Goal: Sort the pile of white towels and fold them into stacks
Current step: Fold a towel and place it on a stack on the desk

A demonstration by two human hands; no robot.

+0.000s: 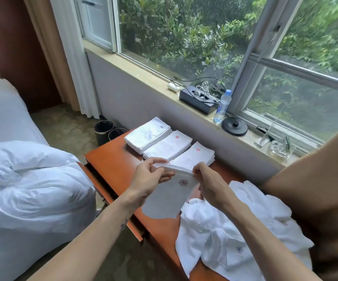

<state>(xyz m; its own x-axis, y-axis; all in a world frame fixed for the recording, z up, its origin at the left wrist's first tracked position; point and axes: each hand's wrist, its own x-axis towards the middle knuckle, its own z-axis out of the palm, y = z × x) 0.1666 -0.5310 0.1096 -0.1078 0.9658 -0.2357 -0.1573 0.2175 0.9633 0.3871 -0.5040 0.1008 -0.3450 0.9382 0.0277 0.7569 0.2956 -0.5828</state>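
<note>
The towel [170, 197] hangs above the counter [111, 159], top fold pinched by curled fingers [199, 169] of left hand [145, 179] and right hand [210, 185], and probably needs its corners squared before joining the stacks [168, 145].

This looks like a hotel bedroom. A bed [3, 118] with a puffy white duvet [34, 189] stands beside a wooden table [111, 161] on carpet [62, 126]. Long curtains [70, 57] hang by a big window [184, 37] with green bushes outside. A water bottle [222, 106] and a kettle base [234, 125] sit on the windowsill [139, 67]. Stacks of white towels [164, 144] at the table's far edge all carry the same small logo.
</note>
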